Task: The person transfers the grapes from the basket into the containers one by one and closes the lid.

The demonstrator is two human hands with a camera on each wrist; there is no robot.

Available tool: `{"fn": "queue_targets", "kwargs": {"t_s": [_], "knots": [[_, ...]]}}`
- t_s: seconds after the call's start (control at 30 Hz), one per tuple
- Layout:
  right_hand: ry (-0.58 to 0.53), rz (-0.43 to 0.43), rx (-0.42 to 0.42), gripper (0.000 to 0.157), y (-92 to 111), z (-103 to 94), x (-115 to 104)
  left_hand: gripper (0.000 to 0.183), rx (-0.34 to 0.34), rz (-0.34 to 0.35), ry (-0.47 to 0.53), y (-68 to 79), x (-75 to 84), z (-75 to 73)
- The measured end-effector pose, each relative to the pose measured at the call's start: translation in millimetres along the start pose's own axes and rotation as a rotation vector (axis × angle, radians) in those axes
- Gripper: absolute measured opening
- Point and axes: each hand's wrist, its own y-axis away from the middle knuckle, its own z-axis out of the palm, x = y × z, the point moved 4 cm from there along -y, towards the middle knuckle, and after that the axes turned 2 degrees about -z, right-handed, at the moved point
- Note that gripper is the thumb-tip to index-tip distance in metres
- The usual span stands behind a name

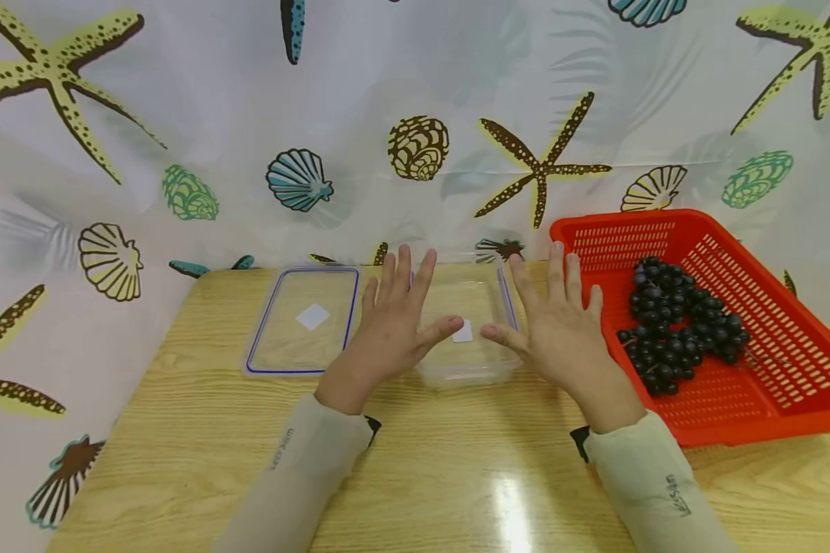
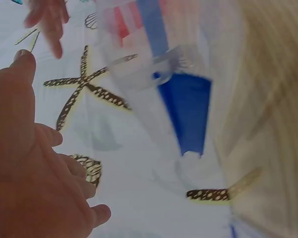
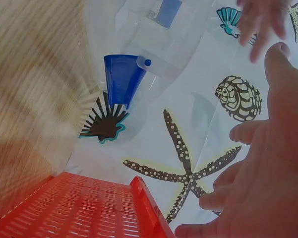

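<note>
Both hands hover over the table with fingers spread and nothing held. My left hand (image 1: 390, 326) is above the left side of a clear plastic container (image 1: 470, 375), its thumb pointing right. My right hand (image 1: 563, 334) hangs over the container's right side, close to the red basket (image 1: 733, 439). The thumbs point toward each other with a gap between. A blue clip (image 2: 186, 114) shows on the container in the left wrist view, and another blue clip (image 3: 121, 79) in the right wrist view. Left of the container lies a clear lid (image 1: 283, 346) with a blue seal.
Bunches of dark grapes (image 1: 671, 315) lie inside the red basket on the right. The wooden table (image 1: 429, 476) reaches back to a white cloth (image 1: 360, 100) printed with shells and starfish. A white label (image 1: 313, 316) shows at the lid.
</note>
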Motion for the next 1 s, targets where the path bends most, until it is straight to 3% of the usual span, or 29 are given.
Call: {"fn": "queue_targets", "kwargs": {"t_s": [0.37, 0.67, 1.0], "knots": [[-0.02, 0.011, -0.011, 0.1, 1.3, -2.4, -1.0, 0.099, -0.182, -0.095, 0.063, -2.6, -7.5, 34.3], [-0.047, 0.011, -0.027, 0.101, 6.8, -7.4, 0.2, 0.112, -0.263, -0.139, 0.063, 2.7, -10.7, 37.8], [-0.018, 0.016, -0.028, 0.101, 27.7, -34.5, 0.4, 0.125, -0.282, -0.199, 0.037, 2.1, -10.2, 37.8]]}}
